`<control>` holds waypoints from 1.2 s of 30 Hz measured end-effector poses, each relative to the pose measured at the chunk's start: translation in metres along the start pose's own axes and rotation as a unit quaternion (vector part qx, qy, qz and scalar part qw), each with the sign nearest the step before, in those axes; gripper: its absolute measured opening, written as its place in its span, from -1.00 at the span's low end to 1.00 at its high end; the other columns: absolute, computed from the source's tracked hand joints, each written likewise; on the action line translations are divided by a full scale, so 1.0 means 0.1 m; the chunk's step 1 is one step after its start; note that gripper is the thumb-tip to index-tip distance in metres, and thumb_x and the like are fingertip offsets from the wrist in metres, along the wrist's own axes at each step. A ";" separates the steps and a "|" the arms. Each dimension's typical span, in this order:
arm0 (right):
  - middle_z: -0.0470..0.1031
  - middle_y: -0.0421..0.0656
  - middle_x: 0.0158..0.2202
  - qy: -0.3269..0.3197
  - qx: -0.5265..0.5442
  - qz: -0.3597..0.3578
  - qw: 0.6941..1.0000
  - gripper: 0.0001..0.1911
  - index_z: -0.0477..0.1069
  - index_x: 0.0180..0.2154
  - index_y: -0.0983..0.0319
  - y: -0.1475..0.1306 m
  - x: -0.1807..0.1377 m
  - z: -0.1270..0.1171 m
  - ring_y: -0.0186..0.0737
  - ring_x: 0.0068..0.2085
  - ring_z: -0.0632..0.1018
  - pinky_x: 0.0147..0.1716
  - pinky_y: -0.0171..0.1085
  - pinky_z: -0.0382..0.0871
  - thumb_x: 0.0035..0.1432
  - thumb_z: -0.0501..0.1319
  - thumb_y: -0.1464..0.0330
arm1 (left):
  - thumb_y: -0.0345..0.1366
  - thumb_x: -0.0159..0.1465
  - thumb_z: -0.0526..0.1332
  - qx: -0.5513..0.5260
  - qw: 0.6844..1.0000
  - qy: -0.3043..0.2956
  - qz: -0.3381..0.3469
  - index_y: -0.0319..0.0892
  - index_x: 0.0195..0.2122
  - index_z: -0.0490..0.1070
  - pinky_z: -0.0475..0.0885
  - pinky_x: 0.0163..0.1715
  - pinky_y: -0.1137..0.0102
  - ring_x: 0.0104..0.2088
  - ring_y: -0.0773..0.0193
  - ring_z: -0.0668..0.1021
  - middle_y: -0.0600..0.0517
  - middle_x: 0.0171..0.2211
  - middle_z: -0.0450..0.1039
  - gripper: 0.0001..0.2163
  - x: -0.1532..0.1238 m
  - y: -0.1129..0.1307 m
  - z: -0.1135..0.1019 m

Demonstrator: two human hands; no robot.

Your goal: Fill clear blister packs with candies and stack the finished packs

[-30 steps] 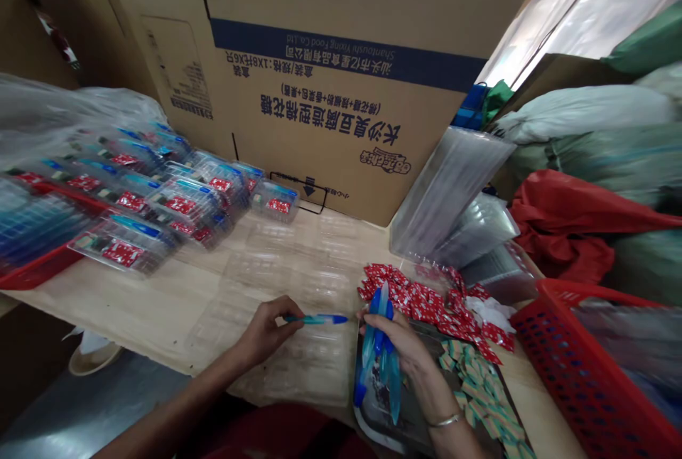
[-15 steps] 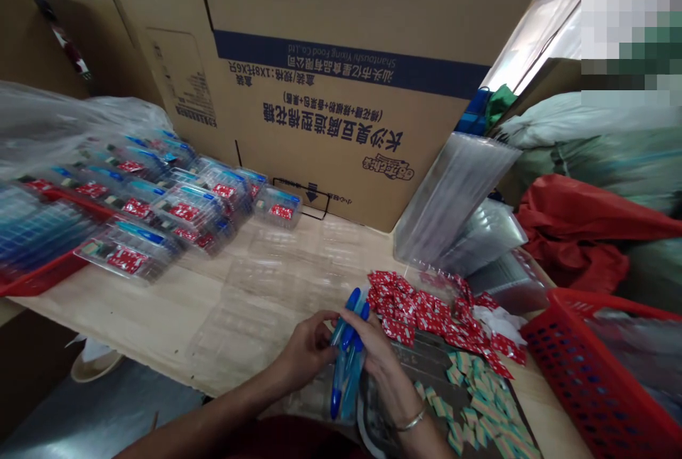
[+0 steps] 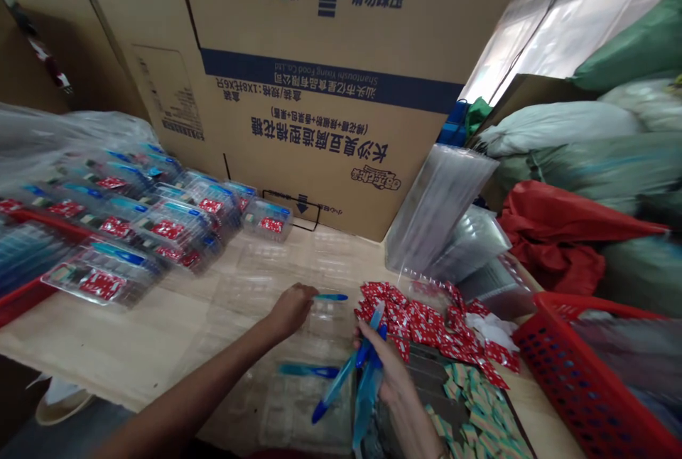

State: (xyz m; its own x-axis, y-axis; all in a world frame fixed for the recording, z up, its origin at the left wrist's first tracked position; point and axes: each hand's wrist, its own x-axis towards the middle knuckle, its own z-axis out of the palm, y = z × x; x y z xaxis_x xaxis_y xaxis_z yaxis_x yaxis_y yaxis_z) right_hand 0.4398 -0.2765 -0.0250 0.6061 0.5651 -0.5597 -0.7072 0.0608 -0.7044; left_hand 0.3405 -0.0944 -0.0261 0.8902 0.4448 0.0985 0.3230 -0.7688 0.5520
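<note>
two bare hands [image 3: 290, 311] [image 3: 383, 366], two red baskets [image 3: 24, 306] [image 3: 580, 388]

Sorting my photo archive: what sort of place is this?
Likely a hand-packing workshop: a food company's cardboard carton, filled clear plastic trays on a wooden table, and a red basket.

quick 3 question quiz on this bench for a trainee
1. Which hand, left or right, holds the bunch of blue plastic sticks?
2. True or false: a single blue plastic stick lies on a clear plastic tray, apart from the bunch.
3. Fill the gap: the perforated basket at the right is ____.

Key: 1 right hand; 2 true; 3 red
</note>
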 end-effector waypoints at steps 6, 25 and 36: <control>0.45 -0.24 -0.57 -0.038 -0.037 0.002 0.999 -0.74 0.42 -0.50 0.24 -0.03 0.04 -0.11 -0.33 -0.57 0.45 -0.60 -0.36 0.34 -0.20 0.41 0.23 | -0.58 0.15 0.05 0.100 0.995 -0.023 0.016 -0.27 -0.40 0.49 0.34 -0.13 0.20 -0.16 0.06 0.45 -0.18 -0.29 0.45 -0.77 0.10 0.03 -0.05; 0.38 -0.28 -0.62 -0.097 -0.244 -0.164 0.951 -0.56 0.40 -0.41 0.26 -0.11 -0.10 0.09 -0.36 -0.60 0.36 -0.62 -0.38 0.24 -0.29 0.40 0.11 | -0.25 -0.07 0.34 -0.537 0.831 -0.066 -0.129 -0.19 -0.43 0.26 0.30 -0.55 0.44 -0.58 0.33 0.43 0.09 -0.57 0.40 -0.73 -0.53 0.51 0.21; 0.52 -0.07 -0.41 -0.098 -0.658 -0.315 0.676 -0.84 0.39 -0.56 0.26 -0.91 0.97 1.08 -0.09 -0.23 0.50 -0.34 -0.33 0.22 -0.27 0.23 0.60 | -0.21 0.00 0.26 -0.359 0.911 0.148 -0.140 -0.15 0.08 0.18 0.34 -0.14 0.21 -0.05 0.09 0.44 -0.18 0.03 0.34 -0.41 -0.36 0.34 0.03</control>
State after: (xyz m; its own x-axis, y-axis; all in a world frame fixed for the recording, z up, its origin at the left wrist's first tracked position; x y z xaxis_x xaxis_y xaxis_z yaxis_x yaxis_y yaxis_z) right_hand 0.5238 -0.1387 0.0321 0.4840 0.8750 0.0111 0.6855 -0.3712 -0.6263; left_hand 0.3209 -0.1381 -0.0131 0.6455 0.7632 0.0301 0.1362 -0.1538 0.9787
